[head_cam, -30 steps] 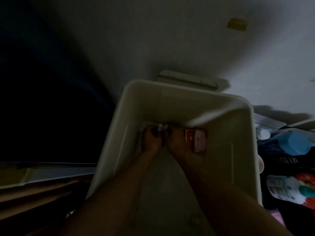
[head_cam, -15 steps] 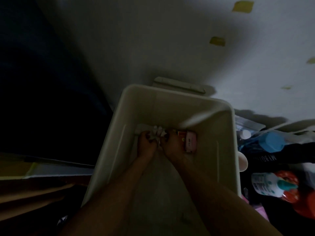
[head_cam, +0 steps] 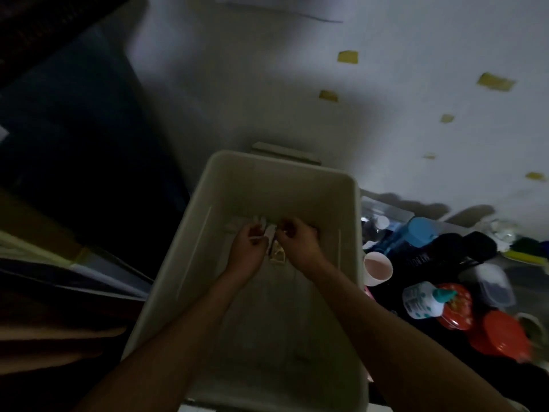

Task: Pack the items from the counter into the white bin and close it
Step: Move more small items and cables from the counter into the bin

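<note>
White bin [head_cam: 352, 203] sits on a dark, cluttered counter [head_cam: 531, 278] under a pale wall [head_cam: 267, 84] dotted with yellow tape. Both hands are inside it. The left hand [head_cam: 248, 252] pinches a thin white strip [head_cam: 256, 239]; the right hand [head_cam: 300, 248] has a curled grip, can't tell on what. The pink box from before is gone from view.

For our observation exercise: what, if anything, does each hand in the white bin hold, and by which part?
Left hand pinches a thin white item near one end. Right hand: fingers curled, but the dim picture hides what, if anything, they hold.
</note>
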A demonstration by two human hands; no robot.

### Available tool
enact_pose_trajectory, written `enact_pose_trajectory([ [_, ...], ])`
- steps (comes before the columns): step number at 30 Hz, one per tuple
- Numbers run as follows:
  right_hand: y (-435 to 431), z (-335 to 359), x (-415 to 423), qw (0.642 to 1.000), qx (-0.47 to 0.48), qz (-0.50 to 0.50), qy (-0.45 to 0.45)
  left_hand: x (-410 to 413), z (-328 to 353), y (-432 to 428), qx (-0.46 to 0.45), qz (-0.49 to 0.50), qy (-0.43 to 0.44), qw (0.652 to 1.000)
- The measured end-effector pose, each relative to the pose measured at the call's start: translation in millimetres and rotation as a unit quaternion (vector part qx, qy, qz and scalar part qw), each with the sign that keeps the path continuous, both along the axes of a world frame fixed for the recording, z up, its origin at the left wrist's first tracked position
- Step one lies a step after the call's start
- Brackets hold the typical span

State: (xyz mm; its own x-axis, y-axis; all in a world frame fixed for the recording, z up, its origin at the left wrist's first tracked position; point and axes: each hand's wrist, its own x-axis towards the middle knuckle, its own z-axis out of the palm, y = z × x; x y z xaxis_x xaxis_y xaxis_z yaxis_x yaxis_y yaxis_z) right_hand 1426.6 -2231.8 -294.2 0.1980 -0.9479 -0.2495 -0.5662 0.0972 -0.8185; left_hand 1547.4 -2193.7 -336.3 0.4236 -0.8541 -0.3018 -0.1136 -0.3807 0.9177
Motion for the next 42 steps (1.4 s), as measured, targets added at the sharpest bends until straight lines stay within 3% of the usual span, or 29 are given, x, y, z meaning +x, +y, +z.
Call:
enact_pose_trajectory([
  [5, 11, 46, -43, 0.995, -0.044, 0.025, -0.091, -35, 48, 15, -0.092, 0.000, 0.014, 0.996],
  [12, 14, 99, -119, 0.985, -0.099, 0.035, -0.137, -102, 112, 9, -0.158, -0.013, 0.021, 0.987],
  [23, 34, 80, -258, 0.979, -0.097, -0.048, -0.173, -239, 132, 30, -0.191, -0.098, 0.021, 0.976],
  [31, 71, 8, -323, 0.989, -0.025, -0.027, -0.145, -302, 75, 78, -0.123, -0.133, 0.030, 0.983],
  [38, 101, -56, -334, 0.990, 0.058, -0.007, -0.131, -310, 11, 120, -0.002, -0.088, 0.019, 0.996],
  [42, 106, -79, -331, 0.995, 0.073, 0.004, -0.063, -305, -20, 134, 0.052, -0.059, 0.017, 0.997],
])
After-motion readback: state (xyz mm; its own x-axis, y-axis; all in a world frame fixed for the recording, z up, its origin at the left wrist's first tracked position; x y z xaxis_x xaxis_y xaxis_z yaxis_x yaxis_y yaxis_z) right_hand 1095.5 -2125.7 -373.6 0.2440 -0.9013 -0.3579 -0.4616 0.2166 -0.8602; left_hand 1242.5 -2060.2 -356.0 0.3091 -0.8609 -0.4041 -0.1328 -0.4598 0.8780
